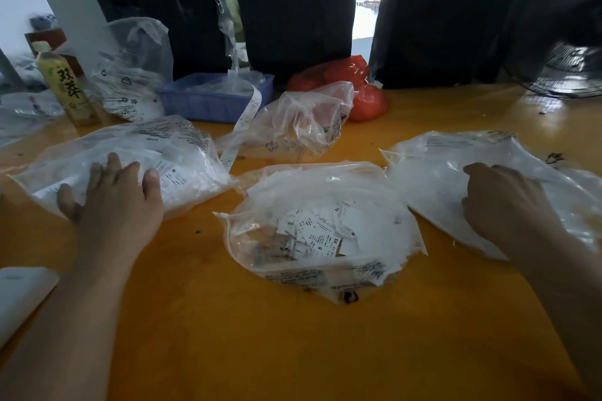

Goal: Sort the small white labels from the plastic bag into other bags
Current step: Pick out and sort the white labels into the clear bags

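Two flat hands, left hand [110, 195] and right hand [501, 202], press side bags flanking the open middle bag [322, 231].

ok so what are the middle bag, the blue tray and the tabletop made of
Middle bag: thin clear plastic film, crinkled and glossy, labels visible through it. Blue tray: looks like rigid moulded plastic, matte, with a rim. Tabletop: smooth orange-yellow surface with soft reflections, possibly lacquered wood or laminate; I cannot tell which.
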A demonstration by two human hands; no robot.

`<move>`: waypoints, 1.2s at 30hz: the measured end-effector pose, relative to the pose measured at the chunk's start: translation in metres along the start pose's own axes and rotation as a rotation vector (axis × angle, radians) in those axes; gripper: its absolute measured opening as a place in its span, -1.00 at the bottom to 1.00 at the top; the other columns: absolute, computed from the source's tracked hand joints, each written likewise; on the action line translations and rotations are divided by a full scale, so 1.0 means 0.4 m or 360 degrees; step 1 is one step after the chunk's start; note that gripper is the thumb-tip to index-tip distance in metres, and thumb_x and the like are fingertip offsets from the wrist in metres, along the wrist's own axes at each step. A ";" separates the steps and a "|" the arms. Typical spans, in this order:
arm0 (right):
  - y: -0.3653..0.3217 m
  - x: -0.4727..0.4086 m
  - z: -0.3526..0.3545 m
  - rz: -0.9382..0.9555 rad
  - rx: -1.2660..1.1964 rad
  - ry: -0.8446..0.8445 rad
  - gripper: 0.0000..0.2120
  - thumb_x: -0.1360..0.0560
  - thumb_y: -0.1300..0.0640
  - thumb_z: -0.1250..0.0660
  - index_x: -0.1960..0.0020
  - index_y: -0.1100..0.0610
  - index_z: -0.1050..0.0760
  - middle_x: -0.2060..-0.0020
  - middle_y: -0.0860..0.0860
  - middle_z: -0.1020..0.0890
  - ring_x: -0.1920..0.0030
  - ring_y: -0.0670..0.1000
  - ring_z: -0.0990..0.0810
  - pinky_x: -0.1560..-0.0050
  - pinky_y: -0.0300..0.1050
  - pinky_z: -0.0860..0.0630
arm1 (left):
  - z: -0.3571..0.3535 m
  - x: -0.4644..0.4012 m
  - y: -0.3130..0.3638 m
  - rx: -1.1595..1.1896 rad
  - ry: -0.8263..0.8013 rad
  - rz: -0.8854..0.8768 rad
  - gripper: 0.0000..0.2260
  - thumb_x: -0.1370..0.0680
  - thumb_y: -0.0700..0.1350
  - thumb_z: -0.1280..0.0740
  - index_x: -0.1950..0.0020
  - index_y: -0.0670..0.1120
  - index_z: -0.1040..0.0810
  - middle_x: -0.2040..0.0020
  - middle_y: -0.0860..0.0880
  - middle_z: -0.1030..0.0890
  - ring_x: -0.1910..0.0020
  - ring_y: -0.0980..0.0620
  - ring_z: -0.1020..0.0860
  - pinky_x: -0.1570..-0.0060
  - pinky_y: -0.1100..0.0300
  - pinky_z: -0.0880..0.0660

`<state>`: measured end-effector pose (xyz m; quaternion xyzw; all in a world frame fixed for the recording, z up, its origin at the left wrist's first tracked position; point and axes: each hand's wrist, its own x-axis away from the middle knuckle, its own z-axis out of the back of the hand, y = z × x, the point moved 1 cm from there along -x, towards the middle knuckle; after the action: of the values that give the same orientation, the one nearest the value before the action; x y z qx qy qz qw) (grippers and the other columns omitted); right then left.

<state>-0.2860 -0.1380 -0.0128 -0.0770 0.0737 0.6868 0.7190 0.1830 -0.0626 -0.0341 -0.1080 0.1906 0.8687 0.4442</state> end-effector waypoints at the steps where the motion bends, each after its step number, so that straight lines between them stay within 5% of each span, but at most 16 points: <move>1: 0.001 -0.004 -0.005 -0.0003 0.0021 -0.0020 -0.74 -0.53 0.31 -0.29 -0.19 0.19 -0.57 -0.02 0.15 -0.64 0.00 0.21 -0.61 0.12 -0.02 -0.47 | 0.000 0.002 0.003 -0.0006 0.0017 -0.0012 -0.47 -0.76 0.15 0.07 -0.62 -0.06 -0.34 -0.71 -0.11 -0.15 -0.70 -0.12 -0.03 -0.59 -0.30 0.13; 5: -0.004 -0.004 -0.007 -0.0002 0.0076 -0.0012 -0.81 -0.47 0.38 -0.27 0.13 0.18 -0.62 0.24 0.11 -0.63 0.22 0.16 -0.59 0.24 -0.07 -0.47 | 0.012 0.025 0.029 0.0116 0.0232 -0.0097 -0.52 -0.76 0.09 0.01 -0.49 -0.07 -0.53 -0.63 -0.12 -0.35 -0.67 -0.16 -0.12 -0.56 -0.28 0.04; 10: -0.003 -0.003 0.010 -0.0028 0.0077 0.0138 -0.82 -0.48 0.39 -0.27 0.09 0.21 -0.62 0.19 0.15 -0.65 0.19 0.19 -0.61 0.27 -0.09 -0.44 | 0.029 0.094 0.121 0.0495 0.0504 -0.0435 -0.54 -0.69 0.05 -0.06 -0.24 -0.16 -0.66 -0.30 -0.16 -0.66 -0.40 -0.19 -0.42 -0.34 -0.19 -0.26; 15: -0.016 -0.008 -0.007 -0.0140 0.0087 -0.0072 -0.81 -0.52 0.37 -0.23 0.04 0.22 -0.61 0.19 0.12 -0.59 0.17 0.17 -0.56 0.18 -0.05 -0.46 | 0.028 0.172 0.214 0.0721 0.0383 -0.0788 -0.61 -0.70 0.01 -0.10 -0.15 -0.12 -0.69 -0.11 -0.06 -0.71 -0.21 -0.10 -0.51 -0.10 0.05 -0.24; 20: -0.011 -0.008 0.013 -0.0084 -0.0159 0.0335 -0.78 -0.58 0.29 -0.22 0.21 0.20 -0.53 0.36 0.09 -0.54 0.34 0.12 -0.52 0.34 -0.09 -0.39 | 0.038 0.226 0.265 0.0901 0.0312 -0.1097 -0.65 -0.71 -0.04 -0.14 -0.11 -0.11 -0.71 -0.03 0.04 -0.70 -0.11 0.01 -0.50 -0.11 0.08 -0.34; 23: -0.046 0.017 0.037 0.0076 -0.0759 0.0505 -0.75 -0.60 0.16 -0.27 0.24 0.12 -0.56 0.41 -0.02 -0.57 0.40 -0.03 -0.50 0.37 -0.14 -0.37 | 0.053 0.246 0.300 0.1075 0.0071 -0.1145 -0.70 -0.72 -0.03 -0.17 -0.16 -0.05 -0.70 -0.02 0.15 -0.66 -0.08 0.13 -0.53 -0.11 0.21 -0.40; 25: -0.085 0.036 0.039 0.0102 -0.1623 0.0291 -0.81 -0.60 0.11 -0.33 0.16 0.07 -0.64 0.44 -0.09 -0.53 0.45 -0.10 -0.43 0.40 -0.17 -0.35 | 0.059 0.255 0.331 0.1236 -0.0239 -0.1082 -0.67 -0.70 0.06 -0.14 -0.21 0.03 -0.67 -0.02 0.23 -0.66 -0.04 0.22 -0.58 -0.02 0.39 -0.45; 28: -0.143 0.076 0.034 0.0134 -0.2556 -0.0207 -0.84 -0.62 0.12 -0.35 0.01 0.07 -0.71 0.43 -0.05 -0.41 0.47 -0.06 -0.27 0.45 -0.14 -0.22 | 0.052 0.269 0.365 0.1500 -0.0738 -0.0879 -0.63 -0.62 0.26 -0.16 -0.27 0.16 -0.61 -0.08 0.22 -0.69 -0.05 0.21 -0.63 -0.06 0.25 -0.59; 32: -0.211 0.126 0.010 0.0388 -0.2603 -0.0575 -0.83 -0.62 0.07 -0.35 -0.05 0.07 -0.71 0.41 -0.05 -0.39 0.47 -0.06 -0.24 0.48 -0.18 -0.23 | 0.026 0.290 0.352 0.1831 -0.0998 -0.0685 -0.50 -0.44 0.45 -0.35 -0.32 0.30 -0.56 -0.23 0.28 -0.67 -0.20 0.32 -0.61 -0.19 0.17 -0.62; 36: -0.251 0.154 -0.001 0.0431 -0.2540 -0.0626 -0.82 -0.64 0.05 -0.33 -0.05 0.00 -0.72 0.41 -0.03 -0.36 0.46 -0.05 -0.22 0.47 -0.18 -0.23 | 0.025 0.294 0.328 0.2279 -0.0948 -0.0344 -0.72 -0.48 0.23 -0.48 -0.12 0.17 -0.74 -0.09 0.07 -0.77 -0.11 0.09 -0.72 0.03 0.25 -0.65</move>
<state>-0.1830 -0.0823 -0.0254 -0.4326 -0.5536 0.6142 0.3593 0.0077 -0.0424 -0.0363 0.4245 0.5659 0.4785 0.5202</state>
